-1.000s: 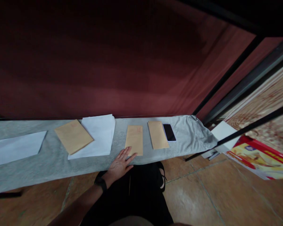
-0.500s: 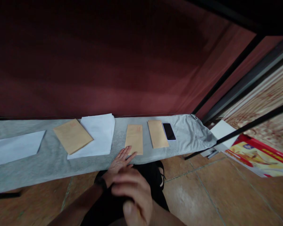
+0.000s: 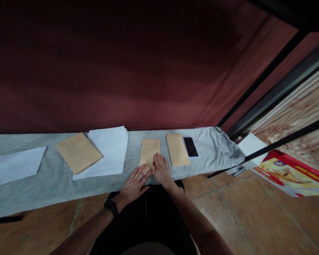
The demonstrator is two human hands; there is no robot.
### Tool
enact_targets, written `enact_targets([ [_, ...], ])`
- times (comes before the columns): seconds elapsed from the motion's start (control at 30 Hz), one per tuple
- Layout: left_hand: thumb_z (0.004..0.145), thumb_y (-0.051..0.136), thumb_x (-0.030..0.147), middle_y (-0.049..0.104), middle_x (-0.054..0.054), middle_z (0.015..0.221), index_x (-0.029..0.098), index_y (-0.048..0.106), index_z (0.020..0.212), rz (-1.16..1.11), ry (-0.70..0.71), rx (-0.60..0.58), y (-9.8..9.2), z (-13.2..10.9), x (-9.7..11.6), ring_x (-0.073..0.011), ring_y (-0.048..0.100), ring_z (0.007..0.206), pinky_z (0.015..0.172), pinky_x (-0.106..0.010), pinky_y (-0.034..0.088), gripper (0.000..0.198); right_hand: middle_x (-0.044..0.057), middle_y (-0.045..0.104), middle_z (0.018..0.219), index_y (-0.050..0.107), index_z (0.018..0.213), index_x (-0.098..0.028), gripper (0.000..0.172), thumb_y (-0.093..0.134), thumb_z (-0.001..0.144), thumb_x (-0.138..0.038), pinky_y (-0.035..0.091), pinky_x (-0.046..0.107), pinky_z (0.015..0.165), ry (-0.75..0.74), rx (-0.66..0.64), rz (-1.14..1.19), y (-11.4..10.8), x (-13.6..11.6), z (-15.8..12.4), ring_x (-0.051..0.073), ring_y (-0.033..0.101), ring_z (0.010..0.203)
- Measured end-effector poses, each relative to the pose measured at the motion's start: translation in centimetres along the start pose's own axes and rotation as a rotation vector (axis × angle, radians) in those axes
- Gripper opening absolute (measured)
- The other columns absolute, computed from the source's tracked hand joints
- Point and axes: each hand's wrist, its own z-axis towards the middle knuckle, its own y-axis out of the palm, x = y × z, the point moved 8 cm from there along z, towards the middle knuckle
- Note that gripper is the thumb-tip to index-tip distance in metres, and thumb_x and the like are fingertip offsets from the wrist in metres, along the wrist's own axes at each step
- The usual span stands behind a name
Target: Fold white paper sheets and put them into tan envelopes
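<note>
A brown paper envelope [image 3: 150, 150] with faint red print lies on the grey cloth in front of me. My left hand [image 3: 135, 182], with a dark band on its wrist, rests its outstretched fingers on the envelope's near left corner. On the near right part of it lies my right hand [image 3: 161, 170], fingers extended and pressed flat. Both hands partly cover the envelope's near edge. Just to the right is a second brown envelope [image 3: 177, 150], touched by neither hand.
Beside the second envelope lies a phone [image 3: 190, 147]. To the left, a stack of white paper [image 3: 113, 152] sits partly under more brown envelopes [image 3: 79, 152]. Another white sheet [image 3: 16, 164] lies farther left. The grey cloth [image 3: 58, 187] covers a narrow table. A colourful box [image 3: 289, 173] stands low at right.
My right hand has come down from near the camera onto the envelope's near right part. The left hand stays at its near left corner. The view has shifted slightly.
</note>
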Motion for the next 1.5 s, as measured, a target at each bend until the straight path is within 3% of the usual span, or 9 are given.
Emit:
enact_targets([
  [0.2,0.095,0.057,0.044,0.021,-0.01,0.171,0.032,0.026,0.162,-0.001,-0.016,-0.012,0.2,0.0,-0.1,-0.0287,0.026,0.156,0.126,-0.046,0.022,0.075,0.02,0.041,0.16,0.041,0.155,-0.008,0.056,0.04,0.107,-0.036,0.027,0.047,0.124,0.109,-0.011,0.018,0.3,1.4,6.3,0.027,0.039,0.15],
  [0.33,0.095,0.056,0.043,0.02,-0.008,0.172,0.032,0.025,0.162,-0.018,-0.021,0.007,0.1,0.0,-0.1,-0.0275,0.026,0.156,0.126,-0.046,0.022,0.075,0.025,0.041,0.159,0.041,0.152,0.0,0.056,0.039,0.108,-0.034,0.025,0.046,0.123,0.112,0.006,0.001,0.1,1.2,6.8,0.029,0.04,0.148],
  [0.47,0.095,0.055,0.043,0.024,-0.008,0.171,0.029,0.029,0.161,-0.022,-0.028,0.011,0.0,0.0,-0.1,-0.0273,0.025,0.156,0.127,-0.046,0.021,0.072,0.021,0.042,0.16,0.04,0.153,-0.001,0.056,0.042,0.108,-0.034,0.026,0.045,0.124,0.018,0.001,0.015,-0.2,0.2,3.7,0.029,0.039,0.149],
  [0.6,0.091,0.055,0.031,0.027,-0.011,0.169,0.022,0.034,0.159,-0.017,-0.007,-0.016,0.0,0.0,0.0,-0.027,0.025,0.157,0.127,-0.046,0.021,0.072,0.013,0.045,0.16,0.042,0.156,-0.015,0.053,0.044,0.107,-0.036,0.028,0.045,0.125,-0.103,0.008,0.047,-0.9,-1.0,-1.6,0.024,0.04,0.15],
  [0.73,0.087,0.051,0.019,0.026,-0.01,0.17,0.022,0.029,0.161,-0.014,-0.011,-0.014,-0.4,0.1,0.0,-0.0249,0.024,0.157,0.127,-0.045,0.022,0.077,0.012,0.044,0.161,0.04,0.156,-0.014,0.055,0.044,0.107,-0.038,0.027,0.048,0.126,-0.17,0.005,0.071,-1.3,-1.9,-5.7,0.024,0.037,0.151],
  [0.97,0.098,0.047,0.039,0.041,-0.014,0.163,0.017,0.038,0.157,-0.004,-0.046,0.008,-0.9,0.6,0.0,-0.0262,0.036,0.152,0.126,-0.047,0.027,0.063,0.014,0.046,0.159,0.038,0.157,-0.013,0.057,0.046,0.106,-0.035,0.033,0.047,0.123,-0.162,0.047,0.034,-2.0,-2.0,-7.3,0.024,0.04,0.149],
  [1.1,0.104,0.035,0.04,0.051,-0.013,0.156,0.016,0.047,0.152,-0.021,-0.125,-0.003,-0.4,2.6,-0.4,-0.0241,0.043,0.148,0.126,-0.046,0.028,0.055,0.013,0.047,0.159,0.039,0.157,-0.014,0.056,0.046,0.105,-0.034,0.033,0.05,0.124,-0.167,0.073,0.048,-1.9,-1.9,-7.9,0.026,0.04,0.149],
  [1.27,0.105,0.029,0.037,0.041,-0.011,0.163,0.014,0.038,0.157,-0.037,-0.168,-0.004,1.3,7.3,-1.3,-0.0243,0.034,0.153,0.125,-0.045,0.028,0.058,0.014,0.053,0.153,0.043,0.154,-0.015,0.055,0.049,0.102,-0.028,0.034,0.055,0.123,-0.135,0.088,0.096,-2.1,-2.0,-8.1,0.028,0.042,0.147],
  [1.5,0.103,0.035,0.04,0.041,-0.008,0.163,0.019,0.04,0.157,-0.043,-0.211,-0.02,2.2,12.8,-2.7,-0.0258,0.029,0.155,0.127,-0.05,0.021,0.058,0.018,0.059,0.138,0.046,0.151,-0.013,0.058,0.053,0.095,-0.02,0.035,0.058,0.122,-0.072,0.093,0.127,-2.4,-2.1,-7.7,0.031,0.047,0.139],
])
